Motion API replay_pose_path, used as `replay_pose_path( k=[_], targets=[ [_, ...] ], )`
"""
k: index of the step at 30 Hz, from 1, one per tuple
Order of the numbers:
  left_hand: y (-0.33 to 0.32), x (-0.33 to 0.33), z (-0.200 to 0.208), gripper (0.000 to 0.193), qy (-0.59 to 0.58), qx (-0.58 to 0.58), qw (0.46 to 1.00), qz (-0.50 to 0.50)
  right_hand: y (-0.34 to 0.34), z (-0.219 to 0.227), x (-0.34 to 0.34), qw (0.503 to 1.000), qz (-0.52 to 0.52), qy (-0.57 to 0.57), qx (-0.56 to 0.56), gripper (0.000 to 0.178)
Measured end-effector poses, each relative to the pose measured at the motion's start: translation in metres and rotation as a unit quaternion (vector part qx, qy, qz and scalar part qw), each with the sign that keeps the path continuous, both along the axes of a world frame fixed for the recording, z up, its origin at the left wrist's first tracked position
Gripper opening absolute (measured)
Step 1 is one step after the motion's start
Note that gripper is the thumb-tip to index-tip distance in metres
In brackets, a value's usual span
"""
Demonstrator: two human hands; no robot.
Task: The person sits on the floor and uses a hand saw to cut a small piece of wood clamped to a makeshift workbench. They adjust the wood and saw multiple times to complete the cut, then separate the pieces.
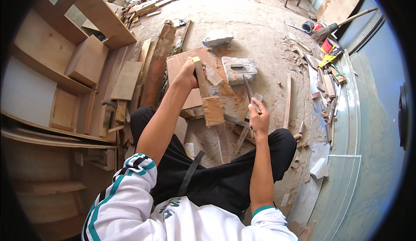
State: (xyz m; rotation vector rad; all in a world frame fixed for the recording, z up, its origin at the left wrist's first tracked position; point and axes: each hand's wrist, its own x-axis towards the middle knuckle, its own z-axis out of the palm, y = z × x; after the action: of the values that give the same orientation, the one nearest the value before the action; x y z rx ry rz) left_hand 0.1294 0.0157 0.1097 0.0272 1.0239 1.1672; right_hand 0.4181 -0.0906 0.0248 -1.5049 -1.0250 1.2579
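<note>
My left hand (pixel 189 74) is closed round the upper part of a wooden bar (pixel 202 79) with a yellowish top end. At the bar's lower end sits a rough, tan block (pixel 213 111); whether it is bristle or coarse wood I cannot tell. Gripped in my right hand (pixel 258 120) is a slim, grey, pointed tool (pixel 248 89), its exact kind unclear. The tool's tip points away from me, by the near edge of a pale, rough stone block (pixel 247 73). A small dark rectangular piece (pixel 237 65) lies on that block.
Wooden boards (pixel 130 79) and an open wooden cabinet (pixel 82 63) stand at the left. Offcuts (pixel 329 85) lie on glass sheets (pixel 359 154) at the right, near a handsaw (pixel 330 58) and a broom (pixel 325 32). A second pale block (pixel 217 38) rests farther ahead.
</note>
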Motion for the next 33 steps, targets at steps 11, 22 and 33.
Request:
replay_pose_path(
  k=[11,22,33],
  targets=[
    [-0.011,-0.004,-0.004,0.046,-0.114,-0.009,0.992,-0.058,-0.002,-0.001,0.001,0.999,0.022,-0.011,0.021,0.04],
    [-0.042,0.026,0.02,0.052,-0.314,0.172,0.91,-0.209,-0.022,0.019,-0.001,0.986,0.096,-0.021,0.134,0.033],
    [-0.06,0.045,0.014,0.053,-0.334,0.27,0.895,-0.116,-0.027,0.018,-0.006,0.969,0.116,0.206,0.07,0.03]
  ],
)
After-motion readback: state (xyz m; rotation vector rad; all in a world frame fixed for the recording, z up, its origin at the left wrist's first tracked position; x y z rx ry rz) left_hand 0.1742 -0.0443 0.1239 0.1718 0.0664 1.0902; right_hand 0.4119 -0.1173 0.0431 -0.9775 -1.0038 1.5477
